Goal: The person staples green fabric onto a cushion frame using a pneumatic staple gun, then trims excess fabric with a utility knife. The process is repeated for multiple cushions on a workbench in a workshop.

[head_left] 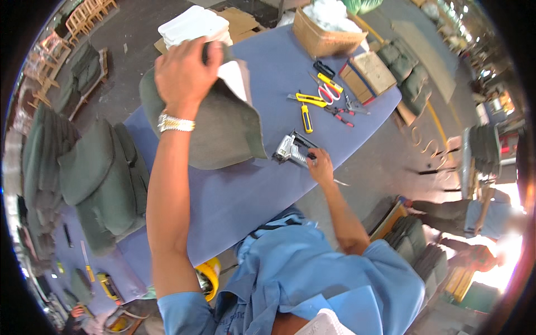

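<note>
A curved dark green upholstered panel (229, 131), perhaps a chair seat or back, lies on the blue-covered table (279, 190). My left hand (187, 72) is closed over its far edge, fingertips partly hidden. At the near right of the panel, a silver staple gun (287, 148) rests on the table. My right hand (320, 166) has its fingers closed round the end of the gun's handle, and a thin hose runs off behind it. White sheets (234, 78) show beside the panel's far side.
Yellow cutters (311, 99), red-white scissors (329, 94), and red-handled pliers (339, 115) lie beyond the gun. Two cardboard boxes (324, 36) stand at the far right. Green panels (106, 178) are stacked at left; a white stack (192, 25) is at the back. Other people are at right and lower left.
</note>
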A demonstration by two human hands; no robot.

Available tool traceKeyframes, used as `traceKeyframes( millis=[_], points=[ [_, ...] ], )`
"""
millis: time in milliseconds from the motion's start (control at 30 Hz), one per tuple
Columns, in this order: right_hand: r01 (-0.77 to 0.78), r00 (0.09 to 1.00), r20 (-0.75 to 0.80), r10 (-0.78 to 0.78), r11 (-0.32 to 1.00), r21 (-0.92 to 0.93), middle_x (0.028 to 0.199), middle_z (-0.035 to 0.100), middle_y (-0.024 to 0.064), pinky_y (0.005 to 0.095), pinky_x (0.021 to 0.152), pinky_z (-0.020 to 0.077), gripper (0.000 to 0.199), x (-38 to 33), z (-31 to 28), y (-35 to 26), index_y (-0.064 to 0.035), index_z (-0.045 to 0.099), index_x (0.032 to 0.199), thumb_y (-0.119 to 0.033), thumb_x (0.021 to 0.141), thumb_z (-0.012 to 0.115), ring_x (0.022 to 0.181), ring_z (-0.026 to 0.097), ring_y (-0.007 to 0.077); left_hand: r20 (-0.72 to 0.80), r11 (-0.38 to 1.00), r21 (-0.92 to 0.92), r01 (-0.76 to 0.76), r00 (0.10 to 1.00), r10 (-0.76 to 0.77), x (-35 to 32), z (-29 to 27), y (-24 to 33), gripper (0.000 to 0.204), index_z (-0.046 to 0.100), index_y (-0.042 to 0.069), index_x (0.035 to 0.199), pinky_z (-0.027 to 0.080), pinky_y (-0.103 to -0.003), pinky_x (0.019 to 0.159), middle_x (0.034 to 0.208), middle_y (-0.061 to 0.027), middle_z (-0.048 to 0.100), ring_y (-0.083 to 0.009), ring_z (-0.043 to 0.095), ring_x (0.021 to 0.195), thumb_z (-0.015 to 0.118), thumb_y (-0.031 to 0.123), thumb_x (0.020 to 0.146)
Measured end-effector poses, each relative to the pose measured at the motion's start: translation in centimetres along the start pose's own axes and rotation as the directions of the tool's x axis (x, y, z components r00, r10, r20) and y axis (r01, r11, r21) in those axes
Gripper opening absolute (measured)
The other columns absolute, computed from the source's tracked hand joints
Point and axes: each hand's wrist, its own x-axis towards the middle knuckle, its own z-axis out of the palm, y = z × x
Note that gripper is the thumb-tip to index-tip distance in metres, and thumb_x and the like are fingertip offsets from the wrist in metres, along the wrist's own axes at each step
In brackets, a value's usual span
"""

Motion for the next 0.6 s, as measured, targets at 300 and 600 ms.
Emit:
traceKeyframes(
  millis=[300,600],
  points=[
    [-0.107,0.991,-0.078,0.110,0.993,0.040,0.118,0.062,0.0153,0.0488,0.094,0.0515,0.037,10.7,3.0,1.8,-0.0098,0.064,0.121,-0.016,0.086,0.075,0.111,0.062,0.0381,-0.004,0.995,0.092,0.025,1.000,-0.025,-0.1,-0.4,0.3,0.020,0.079,0.019,0.102,0.050,-0.037,0.078,0.085,0.0047,0.072,-0.0186,0.067,0.080,0.063,0.029,0.099],
    [0.004,0.922,0.381,0.063,0.985,-0.175,0.129,0.061,0.0144,0.0506,0.094,0.0556,0.053,25.5,0.9,8.0,-0.0124,0.055,0.137,-0.016,0.088,0.073,0.115,0.065,0.0403,0.087,0.991,0.069,0.115,0.989,-0.121,2.1,2.8,1.9,0.023,0.079,0.014,0.108,0.049,-0.038,0.082,0.092,-0.0013,0.074,-0.0228,0.067,0.086,0.059,0.023,0.103]
  ],
)
